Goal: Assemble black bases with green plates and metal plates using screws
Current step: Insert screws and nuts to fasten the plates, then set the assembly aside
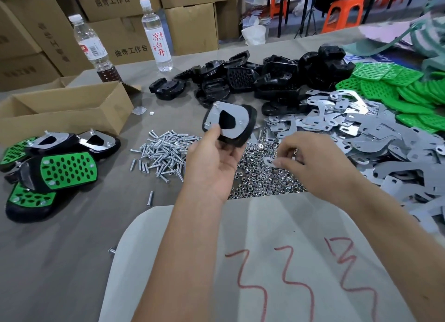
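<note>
Bright, even indoor light; soft shadows; wide-angle bending at edges; far background perhaps slightly blurred.

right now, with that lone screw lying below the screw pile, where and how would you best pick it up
Pinch the lone screw across its shaft near the middle, coming straight down from above. It lies flat on the grey table cover, apart from the screw pile, with bare cover on both sides for fingertips. The head end is hard to tell.

Both forearms are bare to the lower frame edge; the left hand (212, 163) and right hand (313, 163) wear no gloves, rings or watch.
</note>
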Motion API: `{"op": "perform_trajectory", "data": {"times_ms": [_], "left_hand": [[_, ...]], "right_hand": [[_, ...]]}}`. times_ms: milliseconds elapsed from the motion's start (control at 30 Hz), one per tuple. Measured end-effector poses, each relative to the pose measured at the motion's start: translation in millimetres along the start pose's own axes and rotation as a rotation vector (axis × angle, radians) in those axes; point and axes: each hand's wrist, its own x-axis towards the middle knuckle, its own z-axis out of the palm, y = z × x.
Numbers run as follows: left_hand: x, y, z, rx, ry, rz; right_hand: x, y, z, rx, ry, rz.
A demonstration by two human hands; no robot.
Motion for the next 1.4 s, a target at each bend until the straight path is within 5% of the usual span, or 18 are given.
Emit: {"op": "perform_trajectory", "data": {"times_ms": [100, 367, 1100, 1400], "left_hand": [[-0.6, -9.7, 0.8, 0.127, 0.031, 0.002], [5.5, -17.5, -8.7, 0.389, 0.048, -0.002], [-5.0, -12.2, -6.5, 0.317, -0.214, -0.161], [-5.7, -11.7, -6.4, 0.406, -0.174, -0.153]], "right_hand": [[1.0, 1.0, -2.8, 0.291, 0.15, 0.086], [-1.3, -8.5, 1.6, 0.71, 0.211, 0.046], [-0.7, -7.2, 2.3, 0.669, 0.277, -0.149], [-0.8, -6.5, 5.0, 0.629, 0.265, -0.147]]}}
